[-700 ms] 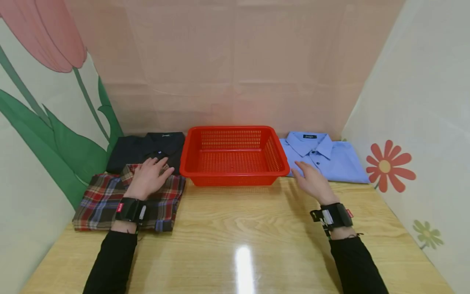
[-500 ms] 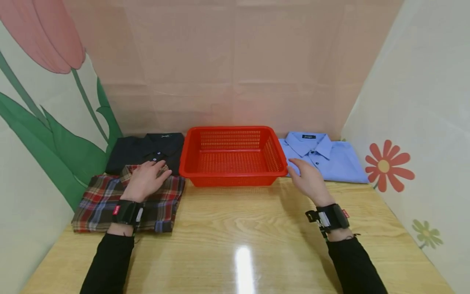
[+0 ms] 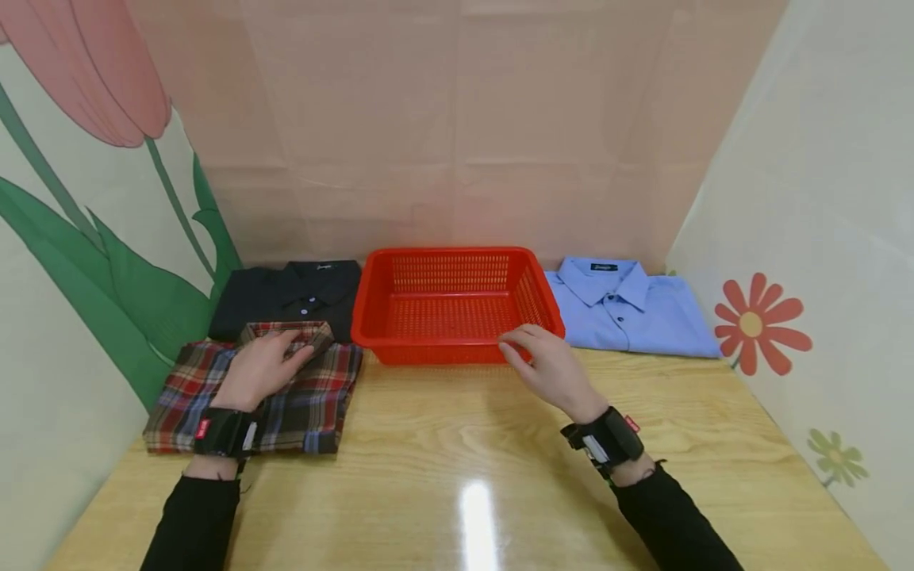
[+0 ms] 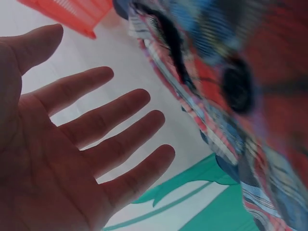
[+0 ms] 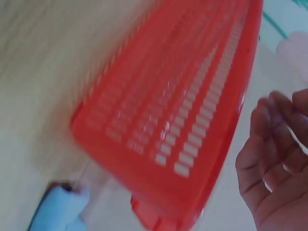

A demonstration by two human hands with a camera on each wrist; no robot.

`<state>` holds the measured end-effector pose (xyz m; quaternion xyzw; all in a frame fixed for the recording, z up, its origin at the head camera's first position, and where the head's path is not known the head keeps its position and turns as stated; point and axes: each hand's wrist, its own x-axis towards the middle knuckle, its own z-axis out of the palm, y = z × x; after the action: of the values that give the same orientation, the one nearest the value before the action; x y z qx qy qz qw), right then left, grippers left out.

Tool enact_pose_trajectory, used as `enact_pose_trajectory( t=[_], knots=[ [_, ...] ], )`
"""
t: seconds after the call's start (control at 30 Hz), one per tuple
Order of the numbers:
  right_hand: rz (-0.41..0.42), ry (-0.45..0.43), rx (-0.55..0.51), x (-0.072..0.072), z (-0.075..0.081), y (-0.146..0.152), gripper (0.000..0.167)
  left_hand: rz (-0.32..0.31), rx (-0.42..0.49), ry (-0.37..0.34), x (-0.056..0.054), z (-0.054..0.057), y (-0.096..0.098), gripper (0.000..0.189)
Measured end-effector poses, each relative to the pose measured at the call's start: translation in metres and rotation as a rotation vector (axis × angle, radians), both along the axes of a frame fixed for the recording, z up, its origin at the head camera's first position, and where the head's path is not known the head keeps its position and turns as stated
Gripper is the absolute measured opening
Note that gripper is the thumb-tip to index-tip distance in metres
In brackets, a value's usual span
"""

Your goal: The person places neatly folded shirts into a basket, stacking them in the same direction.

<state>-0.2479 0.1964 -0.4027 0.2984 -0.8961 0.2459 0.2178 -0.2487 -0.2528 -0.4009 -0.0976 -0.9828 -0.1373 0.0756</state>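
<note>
My left hand (image 3: 259,371) hovers over a folded plaid shirt (image 3: 187,396) at the left of the table. In the left wrist view its fingers (image 4: 120,120) are spread and relaxed, apart from the buttoned plaid cloth (image 4: 284,96). My right hand (image 3: 548,371) is in front of the right part of a red perforated plastic basket (image 3: 428,352), overlapping its rim in the head view. The right wrist view shows the right fingers (image 5: 257,130) loosely bent beside the basket wall, holding nothing. The basket has nothing inside.
Behind the plaid shirt lies a folded black shirt (image 3: 246,301). A folded light blue shirt (image 3: 671,317) sits right of the basket on the wooden table (image 3: 400,476). Walls with painted flowers (image 3: 750,323) stand left and right, with a pinkish backdrop (image 3: 457,119) at the back.
My right hand has moved left, from the light blue shirt's edge to the basket's front. My left hand has drawn back slightly toward me and left over the plaid shirt.
</note>
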Motion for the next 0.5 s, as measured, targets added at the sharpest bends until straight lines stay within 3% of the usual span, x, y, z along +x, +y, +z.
enact_pose_trajectory(
  t=[0.2, 0.5],
  knots=[
    [0.069, -0.13, 0.128, 0.003, -0.013, -0.024, 0.012, 0.016, 0.002, -0.024, 0.01, 0.0, -0.009, 0.054],
    [0.174, -0.369, 0.231, -0.002, -0.031, -0.056, 0.02, 0.03, 0.037, -0.084, 0.021, -0.001, -0.026, 0.058]
  ],
)
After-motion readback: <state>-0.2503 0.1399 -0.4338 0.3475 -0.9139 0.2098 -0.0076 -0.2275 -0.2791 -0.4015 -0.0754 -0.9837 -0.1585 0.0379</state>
